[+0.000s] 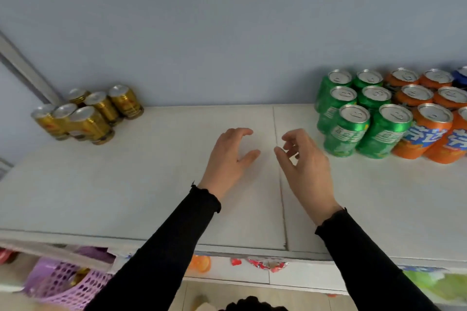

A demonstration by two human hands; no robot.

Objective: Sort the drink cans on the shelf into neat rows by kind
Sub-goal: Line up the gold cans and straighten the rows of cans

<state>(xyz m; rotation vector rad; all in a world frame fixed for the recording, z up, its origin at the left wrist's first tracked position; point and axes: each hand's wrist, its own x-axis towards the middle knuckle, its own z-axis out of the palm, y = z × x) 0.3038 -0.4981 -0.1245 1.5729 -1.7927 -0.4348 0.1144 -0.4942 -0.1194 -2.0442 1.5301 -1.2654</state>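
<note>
Several gold cans (88, 111) stand in a cluster at the back left of the white shelf (131, 184). At the back right, several green cans (353, 113) form rows, with several orange cans (429, 118) in rows to their right and a blue can (461, 77) at the frame's edge. My left hand (230, 156) and my right hand (305, 164) hover side by side over the bare middle of the shelf, fingers loosely curled, holding nothing and apart from all the cans.
A grey wall rises behind the shelf. A seam (279, 177) runs front to back through the shelf top between my hands. Below the front edge hang a purple mesh basket (65, 288) and colourful packets (265, 264).
</note>
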